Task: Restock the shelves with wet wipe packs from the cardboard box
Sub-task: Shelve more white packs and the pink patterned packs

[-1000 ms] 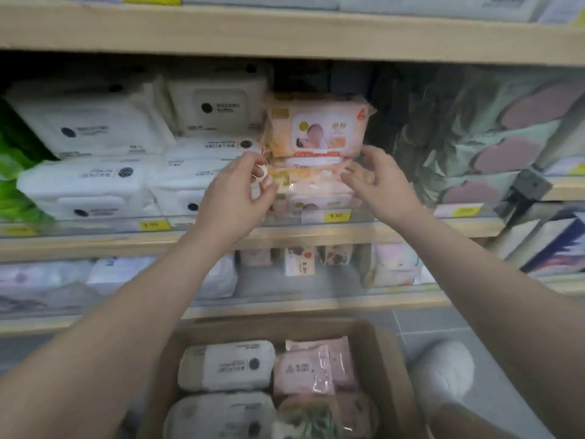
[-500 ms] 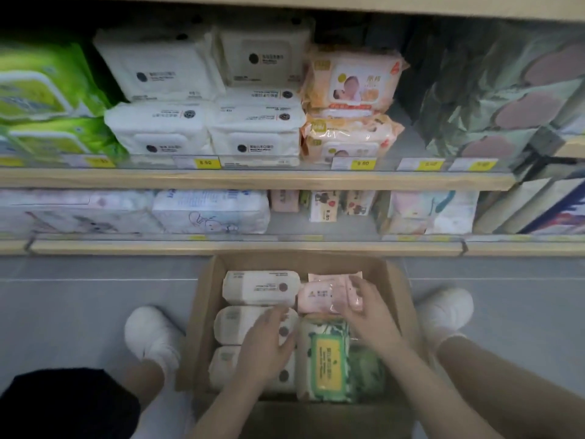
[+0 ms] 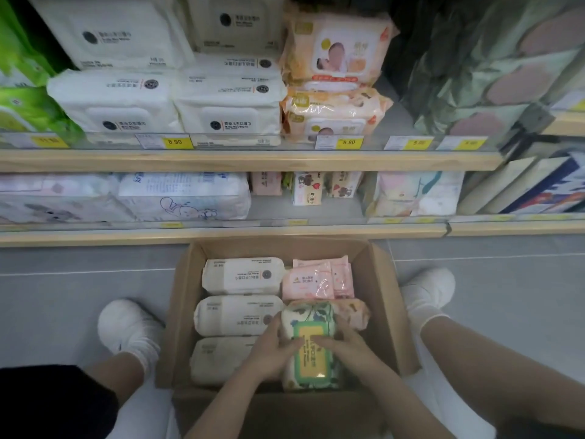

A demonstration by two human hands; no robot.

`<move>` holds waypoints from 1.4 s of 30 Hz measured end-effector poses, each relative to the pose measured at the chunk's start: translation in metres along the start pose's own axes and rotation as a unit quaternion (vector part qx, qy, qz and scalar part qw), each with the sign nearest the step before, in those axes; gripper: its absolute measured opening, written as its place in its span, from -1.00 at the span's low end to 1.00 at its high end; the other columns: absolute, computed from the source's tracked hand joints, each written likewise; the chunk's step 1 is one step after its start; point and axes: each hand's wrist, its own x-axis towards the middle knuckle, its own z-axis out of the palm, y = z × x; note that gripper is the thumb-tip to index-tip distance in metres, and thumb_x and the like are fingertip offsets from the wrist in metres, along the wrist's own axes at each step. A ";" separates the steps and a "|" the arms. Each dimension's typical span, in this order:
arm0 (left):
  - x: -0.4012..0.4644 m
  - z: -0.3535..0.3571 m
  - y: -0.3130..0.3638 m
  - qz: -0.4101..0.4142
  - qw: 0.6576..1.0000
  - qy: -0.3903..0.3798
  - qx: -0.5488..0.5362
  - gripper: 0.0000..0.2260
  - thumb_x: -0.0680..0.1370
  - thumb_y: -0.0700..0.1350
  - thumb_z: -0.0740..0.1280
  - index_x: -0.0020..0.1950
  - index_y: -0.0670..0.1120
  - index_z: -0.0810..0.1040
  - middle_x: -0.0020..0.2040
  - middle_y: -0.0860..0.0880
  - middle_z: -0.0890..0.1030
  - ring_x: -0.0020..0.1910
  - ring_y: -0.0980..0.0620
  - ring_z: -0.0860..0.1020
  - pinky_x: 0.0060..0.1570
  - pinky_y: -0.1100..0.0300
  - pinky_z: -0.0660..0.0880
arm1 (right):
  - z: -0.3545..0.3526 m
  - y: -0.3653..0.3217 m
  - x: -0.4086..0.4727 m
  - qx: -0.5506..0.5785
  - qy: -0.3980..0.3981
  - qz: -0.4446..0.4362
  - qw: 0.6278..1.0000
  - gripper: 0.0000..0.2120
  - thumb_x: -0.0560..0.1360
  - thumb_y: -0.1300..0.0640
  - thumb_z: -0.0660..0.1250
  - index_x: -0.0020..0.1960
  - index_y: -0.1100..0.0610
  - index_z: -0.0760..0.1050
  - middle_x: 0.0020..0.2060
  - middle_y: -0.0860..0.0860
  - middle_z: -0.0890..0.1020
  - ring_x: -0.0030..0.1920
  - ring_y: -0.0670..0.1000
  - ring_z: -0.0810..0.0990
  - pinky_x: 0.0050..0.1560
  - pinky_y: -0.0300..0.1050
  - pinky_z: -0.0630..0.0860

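Both hands are down in the cardboard box (image 3: 183,312) on the floor, between two white shoes. Left hand (image 3: 272,351) and right hand (image 3: 343,345) each have a loose grip on the pack with the green lid (image 3: 311,350) — fingers curled over its sides and top, pack sitting in the box's near right corner. Left of it, three white packs (image 3: 237,315) lie in a column; behind it, small pink packs (image 3: 308,282). Further out, the upper shelf (image 3: 253,160) carries stacked white wipes (image 3: 228,103) and the orange baby wipes (image 3: 335,112) — yellow price tags along the edge.
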 end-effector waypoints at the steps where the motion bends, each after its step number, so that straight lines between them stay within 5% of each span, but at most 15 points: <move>1: -0.001 -0.001 -0.001 0.002 1.000 0.004 -0.020 -0.62 0.51 -0.06 0.37 0.16 0.25 0.26 0.05 0.22 0.50 0.01 0.20 0.52 -0.02 0.23 0.56 | -0.001 0.000 -0.001 0.010 -0.007 -0.005 1.000 -0.33 0.33 0.02 0.54 0.36 -0.04 0.34 0.08 -0.04 0.65 0.04 -0.05 0.66 0.04 -0.11 0.60; 4: -0.007 -0.002 0.002 0.003 0.996 0.023 -0.089 -0.52 0.51 -0.10 0.37 0.26 0.26 0.21 0.09 0.16 0.52 0.00 0.17 0.57 -0.21 0.29 0.55 | -0.006 -0.003 0.001 0.026 -0.025 -0.018 0.999 -0.11 0.22 -0.03 0.60 0.43 -0.21 0.22 0.16 -0.06 0.62 0.10 -0.02 0.64 0.17 0.08 0.55; 7: -0.011 -0.003 0.007 0.015 0.993 0.036 -0.115 -0.52 0.53 -0.08 0.35 0.37 0.19 0.25 0.08 0.13 0.55 -0.04 0.19 0.59 -0.29 0.34 0.53 | -0.012 -0.019 -0.010 0.008 -0.055 -0.037 0.998 -0.15 0.33 0.15 0.54 0.44 -0.22 0.15 0.13 -0.13 0.58 0.07 -0.10 0.63 0.12 -0.05 0.57; 11: -0.010 -0.011 0.014 0.015 0.992 0.021 -0.121 -0.47 0.41 0.18 0.42 0.32 0.37 0.30 0.16 0.11 0.58 0.06 0.09 0.61 0.04 -0.08 0.56 | -0.025 -0.037 -0.020 0.004 -0.070 -0.068 0.995 -0.06 0.30 0.19 0.56 0.44 -0.27 0.10 0.16 -0.08 0.55 0.11 -0.03 0.62 0.17 0.02 0.55; 14: -0.013 -0.011 0.029 0.046 0.990 0.019 -0.136 -0.52 0.45 0.07 0.42 0.27 0.40 0.32 0.24 0.05 0.55 0.08 0.08 0.61 0.06 -0.03 0.58 | -0.030 -0.036 -0.015 0.039 -0.046 -0.090 0.994 0.06 0.24 0.13 0.62 0.44 -0.36 0.02 0.21 -0.03 0.59 0.16 0.03 0.61 0.18 0.14 0.53; 19: -0.020 -0.012 0.044 0.075 0.989 0.021 -0.126 -0.42 0.50 -0.02 0.38 0.45 0.18 0.22 0.28 0.02 0.49 0.06 0.11 0.59 -0.23 0.29 0.56 | -0.027 -0.043 -0.012 0.023 -0.059 -0.092 0.994 0.13 0.16 -0.01 0.66 0.46 -0.34 -0.02 0.28 -0.05 0.53 0.20 0.03 0.59 0.20 0.15 0.52; 24: -0.017 -0.009 0.060 0.104 0.987 0.043 -0.114 -0.61 0.48 0.06 0.38 0.23 0.34 0.33 0.15 0.12 0.55 0.09 0.08 0.59 0.02 -0.01 0.59 | -0.042 -0.081 -0.025 0.005 -0.013 -0.130 0.991 0.08 0.18 0.17 0.63 0.50 -0.11 0.07 0.16 -0.03 0.61 0.01 -0.10 0.67 0.05 -0.07 0.60; 26: -0.008 -0.007 0.066 0.124 0.989 0.056 -0.063 -0.58 0.42 0.16 0.39 0.23 0.32 0.34 0.16 0.11 0.54 0.10 0.10 0.56 0.05 0.04 0.58 | -0.063 -0.095 -0.035 0.000 0.025 -0.151 0.988 -0.06 0.24 0.27 0.58 0.45 -0.05 0.15 0.01 -0.04 0.66 -0.09 -0.20 0.67 -0.02 -0.18 0.61; 30: 0.022 0.004 0.060 0.170 0.980 0.047 0.094 -0.48 0.45 0.02 0.43 0.37 0.11 0.36 0.23 0.07 0.48 0.13 0.19 0.48 -0.01 0.42 0.42 | -0.120 -0.096 -0.043 0.028 0.092 -0.140 0.985 0.07 0.21 0.27 0.60 0.52 -0.07 0.06 -0.03 -0.02 0.71 -0.03 0.00 0.69 0.06 0.06 0.59; 35: 0.070 0.035 0.037 0.189 0.913 -0.013 0.362 -0.41 0.47 0.00 0.38 0.44 0.18 0.23 0.44 0.08 0.30 0.40 0.04 0.29 0.34 0.12 0.29 | -0.165 -0.066 -0.041 0.100 0.148 -0.117 0.977 0.19 0.04 0.12 0.67 0.50 -0.11 0.08 0.03 0.06 0.69 0.00 0.13 0.68 0.09 0.25 0.56; 38: 0.090 0.044 0.030 0.170 0.836 -0.035 0.521 -0.32 0.44 0.05 0.28 0.50 0.16 0.07 0.50 0.05 0.15 0.42 -0.03 0.24 0.33 0.01 0.32 | -0.174 -0.049 -0.033 0.148 0.161 -0.103 0.970 0.17 0.07 0.17 0.66 0.50 -0.10 0.08 0.04 0.10 0.68 0.01 0.17 0.68 0.07 0.27 0.56; 42: 0.103 0.046 0.030 0.167 0.797 -0.022 0.580 -0.21 0.43 0.04 0.37 0.52 0.14 -0.04 0.49 -0.01 0.09 0.40 -0.06 0.19 0.31 0.02 0.31 | -0.176 -0.040 -0.023 0.167 0.148 -0.089 0.971 0.18 0.06 0.15 0.67 0.50 -0.15 0.07 0.08 0.09 0.67 0.03 0.15 0.67 0.09 0.24 0.56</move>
